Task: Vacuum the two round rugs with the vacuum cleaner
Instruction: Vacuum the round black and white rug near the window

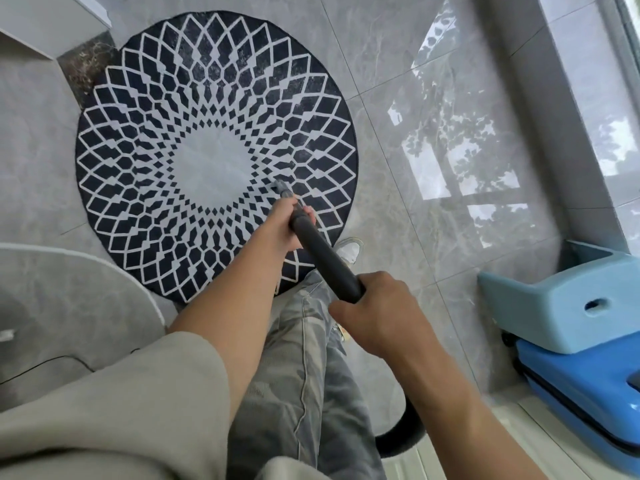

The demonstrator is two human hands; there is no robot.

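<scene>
I hold the black wand (325, 258) with both hands. My left grip (282, 228) is the forward one. Its fingers are curled around the tube just behind the grey nozzle (283, 188), so that I can steer the tip and press it down. My right grip (377, 317) is wrapped around the rear end of the wand, closer to my body, where the hose (398, 441) bends away under my forearm. From there, I think, it gives the push and the pull. Both grips are closed on the wand and neither is free.

The nozzle meets the patterned round rug (214, 98) just ahead of my left grip, at the border between the pale centre and the dark diamonds. I judge that I am in the middle of cleaning this rug.

The second round rug (69, 306), plain grey, lies to the left of my left grip, close beside the first one. It probably waits for its turn. The blue vacuum cleaner (571, 358), as I take it to be, stands to the right of my right grip by the window, near enough that the hose is not stretched.
</scene>
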